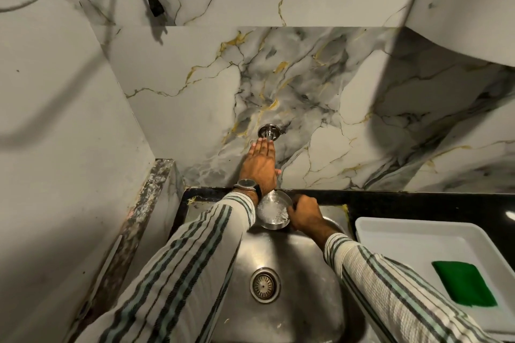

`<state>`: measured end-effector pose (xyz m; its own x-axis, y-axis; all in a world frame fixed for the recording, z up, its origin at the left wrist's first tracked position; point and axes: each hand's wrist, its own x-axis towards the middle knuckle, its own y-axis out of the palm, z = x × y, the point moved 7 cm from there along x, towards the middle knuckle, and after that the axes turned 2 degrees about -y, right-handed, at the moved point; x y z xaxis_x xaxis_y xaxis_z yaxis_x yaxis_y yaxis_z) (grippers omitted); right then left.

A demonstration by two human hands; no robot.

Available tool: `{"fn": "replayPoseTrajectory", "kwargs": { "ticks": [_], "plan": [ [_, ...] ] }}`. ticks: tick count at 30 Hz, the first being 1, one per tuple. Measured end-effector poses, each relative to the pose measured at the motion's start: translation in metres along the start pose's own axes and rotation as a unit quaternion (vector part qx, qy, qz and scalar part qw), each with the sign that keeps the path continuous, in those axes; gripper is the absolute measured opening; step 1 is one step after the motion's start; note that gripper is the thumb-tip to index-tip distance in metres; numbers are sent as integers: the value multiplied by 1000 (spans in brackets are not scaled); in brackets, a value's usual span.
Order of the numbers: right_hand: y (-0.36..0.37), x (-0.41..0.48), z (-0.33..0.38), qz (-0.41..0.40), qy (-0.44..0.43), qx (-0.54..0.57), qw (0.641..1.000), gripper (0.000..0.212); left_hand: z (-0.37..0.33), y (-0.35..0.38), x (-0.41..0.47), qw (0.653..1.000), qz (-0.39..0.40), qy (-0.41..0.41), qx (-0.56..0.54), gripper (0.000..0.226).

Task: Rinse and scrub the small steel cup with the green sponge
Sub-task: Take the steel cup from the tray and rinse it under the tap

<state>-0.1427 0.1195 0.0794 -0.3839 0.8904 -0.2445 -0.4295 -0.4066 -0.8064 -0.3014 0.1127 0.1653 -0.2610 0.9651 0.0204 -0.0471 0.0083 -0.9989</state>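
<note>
The small steel cup [273, 210] is held over the back of the steel sink [281, 315], with water churning inside it. My right hand [305, 214] grips its right rim. My left hand [260, 166] reaches up over the wall tap [269, 133], its fingers laid flat on the tap, which is mostly hidden beneath the hand. The green sponge [464, 282] lies flat in a white tray [418, 228] to the right of the sink, apart from both hands.
The sink drain [264, 284] sits in the middle of the basin. A black counter [418, 202] runs behind the tray. A marble wall stands close behind, a plain wall on the left. A black plug [156, 7] hangs at the top.
</note>
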Motion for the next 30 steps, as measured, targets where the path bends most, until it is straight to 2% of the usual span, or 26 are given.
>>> {"fn": "replayPoseTrajectory", "kwargs": {
  "ticks": [4,11,19,22,30],
  "plan": [
    [-8,-13,-17,-37,18,10,999,28,-2,-3,-1,1000,-2,-6,-6,95],
    [17,-51,-39,-33,18,40,999,28,-4,-6,-4,1000,11,-4,9,91],
    [-5,-66,-49,-86,33,68,993,24,-5,-7,-7,1000,13,-9,9,91],
    [7,-80,-67,-77,44,55,994,29,-5,-7,-7,1000,11,-10,-2,91],
    [22,-87,-55,-70,41,80,993,21,-5,-8,-9,1000,15,-10,-1,91]
  ]
}}
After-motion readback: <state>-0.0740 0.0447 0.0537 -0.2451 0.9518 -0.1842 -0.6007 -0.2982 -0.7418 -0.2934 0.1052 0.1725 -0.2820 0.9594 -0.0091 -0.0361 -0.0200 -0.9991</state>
